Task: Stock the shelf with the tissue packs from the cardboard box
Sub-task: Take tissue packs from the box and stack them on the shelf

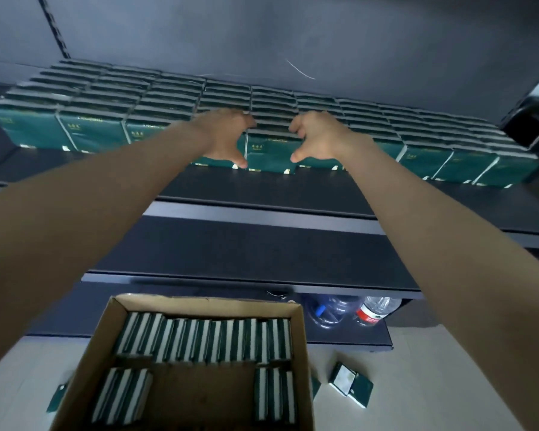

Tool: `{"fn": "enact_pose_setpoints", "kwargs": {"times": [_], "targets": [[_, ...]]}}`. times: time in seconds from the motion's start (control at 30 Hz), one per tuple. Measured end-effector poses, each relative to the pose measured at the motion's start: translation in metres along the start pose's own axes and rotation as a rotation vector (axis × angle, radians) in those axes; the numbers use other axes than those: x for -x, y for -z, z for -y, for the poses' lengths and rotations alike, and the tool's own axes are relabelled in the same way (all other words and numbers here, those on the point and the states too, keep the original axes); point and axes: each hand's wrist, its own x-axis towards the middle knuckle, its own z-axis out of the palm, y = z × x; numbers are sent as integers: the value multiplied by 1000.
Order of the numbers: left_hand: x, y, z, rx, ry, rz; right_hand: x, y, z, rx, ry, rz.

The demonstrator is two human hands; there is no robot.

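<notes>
Together left hand (226, 135), right hand (316, 136) clasp glossy pack (269, 154).

The tissue packs (262, 104) are sitting in rows on the top shelf (262, 188), running from its left end to its right. Your left hand (227, 135) and right hand (318, 138) are flanking the middle front stack. Below, before the shelf, the cardboard box (206, 301) is standing on the floor (433, 384), holding more packs (206, 340) along its far wall. Bottles (374, 311) are lying on the lowest shelf, right of the box. Loose packs (350, 382) are lying on the floor to the box's right.
</notes>
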Motion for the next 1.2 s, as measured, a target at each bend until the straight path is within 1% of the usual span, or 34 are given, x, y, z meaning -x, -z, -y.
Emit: {"fn": "enact_pose_setpoints", "kwargs": {"times": [0.13, 0.3, 0.5, 0.63, 0.77, 0.87, 0.97, 1.07, 1.13, 1.2], "targets": [[35, -21, -45, 105, 79, 66, 45, -18, -25, -29, 24, 74], [81, -78, -87, 213, 149, 204, 89, -75, -50, -83, 35, 213], [139, -183, -117, 398, 237, 382, 132, -177, -71, -136, -7, 355], [184, -257, -129, 525, 292, 527, 162, -254, -74, -167, -56, 490], [226, -328, -134, 604, 398, 627, 183, -324, -74, -227, -137, 617], [251, -372, -138, 594, 442, 643, 194, -372, -72, -260, -193, 672], [269, -404, -142, 563, 443, 658, 204, -418, -71, -294, -289, 723], [281, -426, -146, 516, 436, 677, 213, -456, -70, -284, -371, 707], [290, -436, -149, 463, 437, 635, 217, -477, -68, -287, -422, 676], [298, -445, -151, 408, 430, 523, 219, -495, -65, -293, -473, 666]]}}
